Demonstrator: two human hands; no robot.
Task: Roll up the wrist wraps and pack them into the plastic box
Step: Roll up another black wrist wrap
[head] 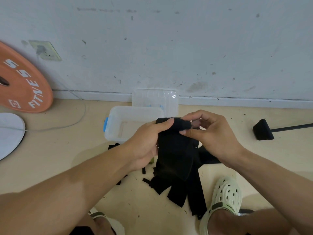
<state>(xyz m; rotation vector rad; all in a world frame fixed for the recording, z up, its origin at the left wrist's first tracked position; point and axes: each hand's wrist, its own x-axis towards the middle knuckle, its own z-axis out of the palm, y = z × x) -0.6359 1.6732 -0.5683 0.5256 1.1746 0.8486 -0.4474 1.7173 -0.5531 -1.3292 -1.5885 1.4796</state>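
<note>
Black wrap [174, 156] pinched at rolled top by left hand [149, 143], right hand [210, 133] fingers curled | box [118, 119] partly hidden behind hands

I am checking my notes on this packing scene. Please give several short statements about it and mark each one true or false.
1. Both hands hold the black wrist wrap. True: the left hand grips its side and the right hand pinches its rolled top end.
2. The clear plastic box already contains rolled wraps. False: no wrap is seen inside it.
3. The box lid leans against the wall behind the box. True.
4. The orange weight plate lies at the right edge. False: it is at the left.
5. More black wraps lie on the floor. True.
</note>
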